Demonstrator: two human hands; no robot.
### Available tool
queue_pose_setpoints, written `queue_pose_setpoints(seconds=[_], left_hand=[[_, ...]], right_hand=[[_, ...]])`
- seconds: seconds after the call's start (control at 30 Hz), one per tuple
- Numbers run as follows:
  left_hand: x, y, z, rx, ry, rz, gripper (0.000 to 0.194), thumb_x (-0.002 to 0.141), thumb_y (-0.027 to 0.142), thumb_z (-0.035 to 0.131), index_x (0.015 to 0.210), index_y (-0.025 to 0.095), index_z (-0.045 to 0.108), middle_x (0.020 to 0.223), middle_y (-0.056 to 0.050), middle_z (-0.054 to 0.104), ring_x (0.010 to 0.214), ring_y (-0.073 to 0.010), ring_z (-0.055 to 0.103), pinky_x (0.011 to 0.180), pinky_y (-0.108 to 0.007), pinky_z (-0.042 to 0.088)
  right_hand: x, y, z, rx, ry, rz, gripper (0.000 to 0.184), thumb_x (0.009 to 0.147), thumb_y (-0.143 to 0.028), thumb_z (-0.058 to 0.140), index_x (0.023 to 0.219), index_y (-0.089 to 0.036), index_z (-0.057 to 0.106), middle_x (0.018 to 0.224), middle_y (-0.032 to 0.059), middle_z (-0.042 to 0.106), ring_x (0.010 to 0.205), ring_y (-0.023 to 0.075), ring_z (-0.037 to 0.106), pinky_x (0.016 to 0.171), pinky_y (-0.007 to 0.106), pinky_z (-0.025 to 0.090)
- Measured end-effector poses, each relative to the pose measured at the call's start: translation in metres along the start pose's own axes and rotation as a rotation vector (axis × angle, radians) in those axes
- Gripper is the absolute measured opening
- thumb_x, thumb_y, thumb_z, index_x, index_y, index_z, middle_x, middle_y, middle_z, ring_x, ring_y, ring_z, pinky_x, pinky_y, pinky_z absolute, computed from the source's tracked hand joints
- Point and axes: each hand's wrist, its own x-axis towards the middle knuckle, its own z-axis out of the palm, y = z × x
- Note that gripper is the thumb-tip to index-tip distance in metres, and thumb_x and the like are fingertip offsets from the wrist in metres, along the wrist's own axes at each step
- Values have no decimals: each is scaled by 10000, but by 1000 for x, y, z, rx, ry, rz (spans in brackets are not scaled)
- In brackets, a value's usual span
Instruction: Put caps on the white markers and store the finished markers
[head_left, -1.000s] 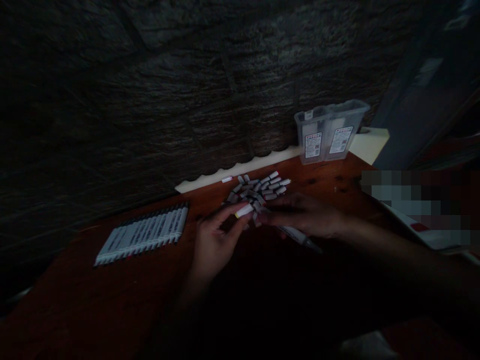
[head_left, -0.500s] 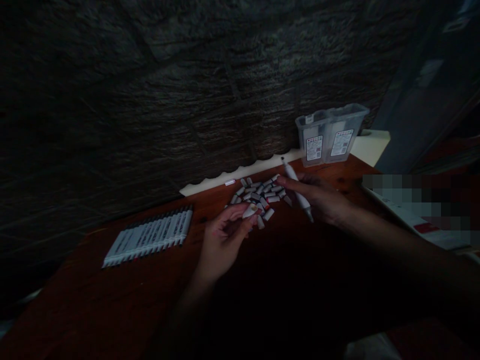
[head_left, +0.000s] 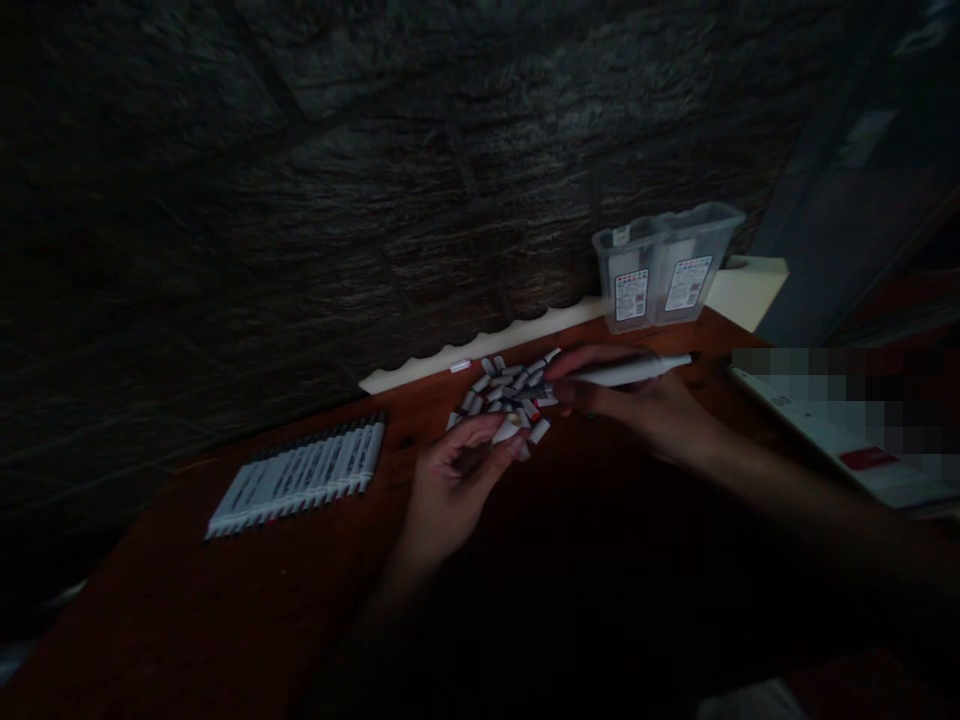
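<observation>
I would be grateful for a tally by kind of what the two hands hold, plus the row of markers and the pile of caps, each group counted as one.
Held marker in the right hand: 1
Held cap in the left hand: 1
Row of markers: 1
Pile of caps: 1
Total: 4

White marker [head_left: 622, 374] held almost level, one dark end pointed away from the cap pile [head_left: 504, 378], the other overlapping its right side in view, short white cap [head_left: 505, 431] held tilted at the pile's near edge, brownish patch shown at its upper end.
</observation>
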Motion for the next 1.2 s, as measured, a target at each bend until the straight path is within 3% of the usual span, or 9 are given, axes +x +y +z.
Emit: queue_pose_setpoints(seconds=[0.27,0.5,0.77,0.93,1.0,1.2], left_hand=[[1,-3,0,8,8,23,226,753,290,719,938,165,687,872,-57,734,762,-166,682,692,-293,578],[0,1,1,-2,5,45,224,753,270,721,954,173,696,867,-52,740,732,-158,682,665,-277,578],[-2,2,-2,35,-30,43,211,782,304,695,945,172,703,877,-66,748,751,-168,695,665,-275,583],[-6,7,0,35,-91,65,195,785,291,692,946,184,705,926,-68,751,801,-184,704,687,-286,590],[-6,9,0,30,-74,57,189,781,290,692,933,178,699,912,-71,752,782,-186,706,662,-287,593],[-4,8,-1,-14,-28,45,195,769,303,706,909,170,687,886,-71,747,737,-175,697,622,-281,593]], right_hand=[[-5,-5,4,-308,11,-207,103,759,-208,721,861,-194,713,865,25,700,785,149,655,726,281,531],[-6,3,0,-446,-95,-346,124,784,-210,697,907,-214,702,943,40,698,867,170,649,772,305,521],[-6,0,-2,-549,-105,-408,129,797,-228,685,923,-226,710,934,46,684,856,178,638,757,309,514],[5,-2,-20,-688,157,-407,85,791,-221,678,867,-216,716,859,45,666,799,186,623,739,325,495],[7,-2,-23,-695,202,-392,79,790,-227,677,857,-211,716,866,49,668,802,191,621,743,332,492],[1,-4,-13,-597,105,-317,86,778,-253,687,852,-220,716,830,34,677,775,183,619,704,320,502]])
